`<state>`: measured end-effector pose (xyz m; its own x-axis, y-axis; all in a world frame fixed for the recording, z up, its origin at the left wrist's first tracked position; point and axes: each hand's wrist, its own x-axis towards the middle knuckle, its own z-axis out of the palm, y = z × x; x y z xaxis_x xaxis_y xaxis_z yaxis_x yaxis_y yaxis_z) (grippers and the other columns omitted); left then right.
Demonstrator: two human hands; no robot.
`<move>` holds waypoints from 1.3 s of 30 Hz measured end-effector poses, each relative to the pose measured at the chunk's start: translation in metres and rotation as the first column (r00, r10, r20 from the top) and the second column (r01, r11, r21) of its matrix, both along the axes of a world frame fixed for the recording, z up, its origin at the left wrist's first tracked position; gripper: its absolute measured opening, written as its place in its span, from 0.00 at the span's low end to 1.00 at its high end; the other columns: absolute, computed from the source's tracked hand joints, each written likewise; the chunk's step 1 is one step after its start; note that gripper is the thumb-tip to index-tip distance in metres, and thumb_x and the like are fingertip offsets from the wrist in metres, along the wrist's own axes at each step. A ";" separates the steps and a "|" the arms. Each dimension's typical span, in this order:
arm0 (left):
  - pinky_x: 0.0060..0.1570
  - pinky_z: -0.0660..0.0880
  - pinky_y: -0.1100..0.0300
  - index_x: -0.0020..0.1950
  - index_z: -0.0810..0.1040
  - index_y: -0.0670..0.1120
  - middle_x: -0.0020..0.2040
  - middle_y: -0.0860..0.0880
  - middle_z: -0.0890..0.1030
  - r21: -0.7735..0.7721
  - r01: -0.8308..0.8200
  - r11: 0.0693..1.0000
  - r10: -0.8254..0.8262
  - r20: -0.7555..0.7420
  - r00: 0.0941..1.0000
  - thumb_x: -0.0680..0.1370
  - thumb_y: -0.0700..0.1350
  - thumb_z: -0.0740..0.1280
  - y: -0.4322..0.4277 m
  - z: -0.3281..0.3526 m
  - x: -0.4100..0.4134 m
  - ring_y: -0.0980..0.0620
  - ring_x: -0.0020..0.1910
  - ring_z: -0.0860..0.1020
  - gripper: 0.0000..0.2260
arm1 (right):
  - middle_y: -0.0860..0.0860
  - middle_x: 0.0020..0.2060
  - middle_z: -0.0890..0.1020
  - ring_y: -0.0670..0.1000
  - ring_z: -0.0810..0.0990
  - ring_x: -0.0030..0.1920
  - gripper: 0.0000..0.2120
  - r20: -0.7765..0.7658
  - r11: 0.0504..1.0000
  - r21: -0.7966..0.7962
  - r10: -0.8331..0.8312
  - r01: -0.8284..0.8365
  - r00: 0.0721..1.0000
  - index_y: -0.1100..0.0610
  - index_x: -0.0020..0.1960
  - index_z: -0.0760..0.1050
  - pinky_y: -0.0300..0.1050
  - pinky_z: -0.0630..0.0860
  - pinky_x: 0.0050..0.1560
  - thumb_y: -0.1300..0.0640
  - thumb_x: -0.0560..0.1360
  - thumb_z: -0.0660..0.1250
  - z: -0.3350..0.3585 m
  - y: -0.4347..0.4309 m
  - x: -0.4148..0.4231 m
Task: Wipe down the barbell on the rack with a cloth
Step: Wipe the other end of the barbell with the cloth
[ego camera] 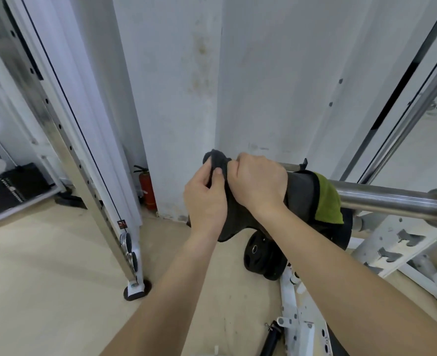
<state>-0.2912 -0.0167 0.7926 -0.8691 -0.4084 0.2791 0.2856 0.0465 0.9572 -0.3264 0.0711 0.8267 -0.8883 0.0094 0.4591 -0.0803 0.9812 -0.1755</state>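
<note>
The barbell point(381, 199) is a shiny steel bar running from the right edge toward the middle of the view, its end sleeve pointing left. A dark grey cloth point(299, 194) with a green underside is draped over that sleeve end and hides it. My right hand point(258, 183) presses down on top of the cloth over the bar. My left hand point(207, 199) pinches the bunched end of the cloth at the bar's tip, just left of my right hand. Both hands touch each other.
A white rack frame point(397, 242) with notched uprights stands lower right. Black weight plates point(263, 258) sit below the bar. A chrome cable-machine post point(66, 140) stands to the left, and a red fire extinguisher point(146, 188) leans at the wall corner. The floor is beige.
</note>
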 end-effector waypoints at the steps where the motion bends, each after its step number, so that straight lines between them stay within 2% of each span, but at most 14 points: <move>1: 0.54 0.78 0.59 0.59 0.84 0.49 0.51 0.51 0.86 -0.052 -0.016 0.999 0.016 -0.006 1.000 0.83 0.42 0.62 0.002 0.001 -0.004 0.54 0.52 0.82 0.12 | 0.48 0.27 0.71 0.54 0.73 0.31 0.19 0.001 1.000 -0.003 -0.004 0.004 1.000 0.50 0.31 0.64 0.47 0.65 0.32 0.48 0.80 0.52 0.001 0.000 0.000; 3: 0.47 0.76 0.60 0.55 0.84 0.47 0.46 0.53 0.85 -0.094 -0.052 0.994 0.051 -0.012 0.999 0.83 0.44 0.61 0.003 -0.005 -0.007 0.54 0.46 0.81 0.11 | 0.48 0.27 0.72 0.54 0.75 0.31 0.19 -0.011 1.000 -0.007 -0.004 0.004 1.000 0.50 0.31 0.64 0.47 0.68 0.32 0.49 0.79 0.52 0.000 0.000 0.001; 4: 0.39 0.73 0.61 0.47 0.83 0.49 0.38 0.55 0.83 -0.098 -0.038 0.995 0.037 -0.012 0.999 0.83 0.45 0.61 0.002 -0.008 -0.005 0.55 0.38 0.78 0.12 | 0.49 0.28 0.73 0.54 0.75 0.31 0.19 -0.024 1.000 -0.004 -0.005 0.005 1.000 0.51 0.32 0.66 0.47 0.68 0.32 0.49 0.80 0.52 -0.001 -0.001 0.001; 5: 0.32 0.66 0.63 0.38 0.77 0.52 0.31 0.57 0.77 -0.105 -0.017 0.994 0.017 -0.004 1.000 0.84 0.45 0.60 0.000 -0.011 0.000 0.56 0.32 0.72 0.15 | 0.49 0.29 0.75 0.54 0.75 0.31 0.19 -0.037 1.000 0.003 -0.005 0.006 0.999 0.51 0.32 0.67 0.46 0.68 0.32 0.49 0.80 0.51 -0.002 -0.002 0.002; 7: 0.30 0.59 0.64 0.32 0.64 0.51 0.25 0.57 0.66 -0.145 0.021 0.989 -0.018 0.021 1.000 0.84 0.46 0.60 -0.007 -0.018 0.011 0.57 0.28 0.63 0.20 | 0.50 0.29 0.75 0.53 0.74 0.30 0.19 -0.048 1.000 0.017 -0.010 0.011 0.999 0.52 0.34 0.69 0.45 0.66 0.31 0.49 0.80 0.51 -0.004 -0.002 0.002; 10: 0.30 0.56 0.64 0.32 0.62 0.43 0.26 0.55 0.61 -0.157 0.041 0.987 -0.035 0.036 0.999 0.83 0.45 0.62 -0.018 -0.025 0.020 0.57 0.28 0.59 0.20 | 0.50 0.29 0.75 0.55 0.74 0.30 0.18 -0.055 0.999 0.030 -0.030 0.032 0.998 0.53 0.35 0.70 0.45 0.64 0.31 0.50 0.79 0.51 -0.005 -0.002 0.001; 12: 0.30 0.56 0.65 0.33 0.63 0.39 0.27 0.48 0.61 -0.092 0.035 0.995 -0.033 0.026 0.999 0.82 0.43 0.64 -0.020 -0.024 0.019 0.56 0.29 0.60 0.20 | 0.50 0.28 0.74 0.54 0.73 0.29 0.18 -0.055 0.999 0.035 -0.040 0.042 0.998 0.54 0.34 0.70 0.45 0.60 0.30 0.50 0.79 0.52 -0.005 -0.003 0.000; 16: 0.38 0.67 0.58 0.43 0.75 0.38 0.37 0.35 0.74 0.061 0.073 0.995 -0.075 0.016 0.997 0.83 0.45 0.61 -0.004 -0.023 0.012 0.51 0.36 0.69 0.13 | 0.49 0.27 0.73 0.52 0.69 0.27 0.17 -0.061 0.997 0.053 -0.052 0.056 0.997 0.53 0.35 0.71 0.44 0.56 0.28 0.50 0.79 0.52 -0.006 -0.002 -0.001; 21: 0.31 0.61 0.61 0.34 0.71 0.44 0.28 0.42 0.69 -0.102 0.009 0.995 -0.007 0.018 1.000 0.83 0.46 0.63 -0.011 -0.026 0.015 0.56 0.29 0.64 0.17 | 0.49 0.28 0.74 0.53 0.74 0.30 0.17 -0.073 0.996 0.078 -0.040 0.046 0.997 0.53 0.37 0.72 0.45 0.62 0.31 0.49 0.79 0.51 -0.006 -0.002 -0.001; 25: 0.35 0.70 0.57 0.40 0.80 0.44 0.36 0.39 0.79 -0.050 0.047 0.998 -0.047 0.002 0.999 0.81 0.44 0.65 -0.019 -0.024 0.011 0.50 0.33 0.72 0.11 | 0.47 0.27 0.71 0.51 0.70 0.28 0.17 -0.091 0.994 0.092 -0.042 0.051 0.995 0.52 0.36 0.71 0.44 0.57 0.29 0.49 0.79 0.51 -0.007 -0.002 -0.001; 30: 0.31 0.65 0.58 0.38 0.73 0.41 0.30 0.43 0.72 -0.119 -0.008 0.993 0.012 0.035 0.999 0.81 0.46 0.62 -0.008 -0.027 0.010 0.50 0.30 0.67 0.13 | 0.47 0.26 0.70 0.52 0.70 0.28 0.17 -0.087 0.993 0.105 -0.047 0.056 0.995 0.53 0.36 0.70 0.44 0.56 0.29 0.49 0.79 0.51 -0.007 -0.001 -0.001; 34: 0.38 0.77 0.51 0.42 0.82 0.43 0.36 0.44 0.82 -0.141 -0.001 0.990 0.004 0.021 1.000 0.79 0.43 0.67 -0.025 -0.020 0.014 0.45 0.37 0.79 0.08 | 0.48 0.27 0.71 0.52 0.71 0.28 0.17 -0.093 0.993 0.105 -0.045 0.055 0.995 0.53 0.36 0.70 0.44 0.57 0.29 0.49 0.79 0.51 -0.008 -0.001 -0.001; 37: 0.37 0.74 0.55 0.45 0.81 0.42 0.37 0.41 0.81 -0.059 0.080 0.995 -0.078 0.037 0.996 0.80 0.43 0.64 -0.017 -0.020 0.010 0.51 0.35 0.75 0.09 | 0.48 0.27 0.72 0.52 0.71 0.28 0.16 -0.096 0.994 0.093 -0.046 0.055 0.994 0.53 0.36 0.70 0.44 0.57 0.29 0.50 0.79 0.52 -0.008 -0.001 -0.002; 39: 0.35 0.69 0.56 0.43 0.77 0.41 0.36 0.39 0.77 -0.098 0.088 0.991 -0.083 0.053 0.995 0.81 0.44 0.61 -0.011 -0.027 0.011 0.54 0.34 0.70 0.10 | 0.47 0.26 0.70 0.52 0.71 0.28 0.16 -0.096 0.994 0.095 -0.045 0.054 0.994 0.53 0.36 0.71 0.45 0.59 0.30 0.50 0.79 0.52 -0.008 -0.001 -0.002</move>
